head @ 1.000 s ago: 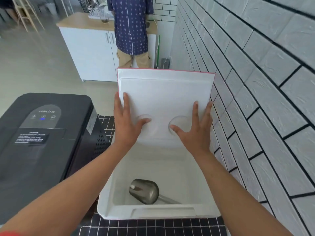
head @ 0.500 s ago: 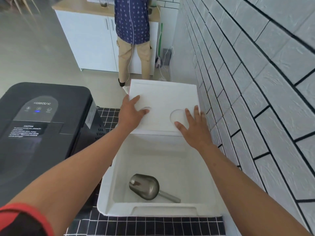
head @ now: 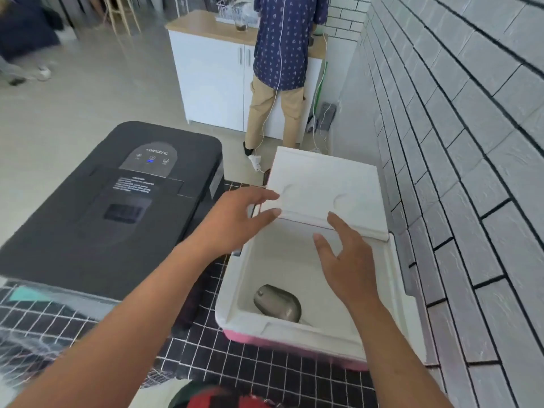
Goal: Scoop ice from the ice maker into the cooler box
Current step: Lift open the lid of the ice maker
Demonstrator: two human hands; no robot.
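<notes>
The cooler box point(head: 294, 334), white inside and pink outside, stands open on the black tiled counter against the brick wall. Its white lid point(head: 326, 187) lies tipped back behind the box. A metal scoop point(head: 276, 301) lies on the box floor, bowl facing me; no ice shows inside. My left hand point(head: 235, 222) hovers at the lid's front left corner, fingers relaxed, holding nothing. My right hand point(head: 344, 260) floats above the open box, fingers spread, off the lid. The black ice maker point(head: 117, 201) sits to the left, its lid closed.
A person in a blue patterned shirt point(head: 282, 69) stands at a white cabinet point(head: 212, 78) beyond the counter. The white brick wall point(head: 456, 172) runs close along the cooler's right side. Black tiled countertop point(head: 265, 378) lies in front of the cooler.
The lid went from upright under both palms to tipped fully back. Both hands have come off it and drawn toward me; the view has swung left.
</notes>
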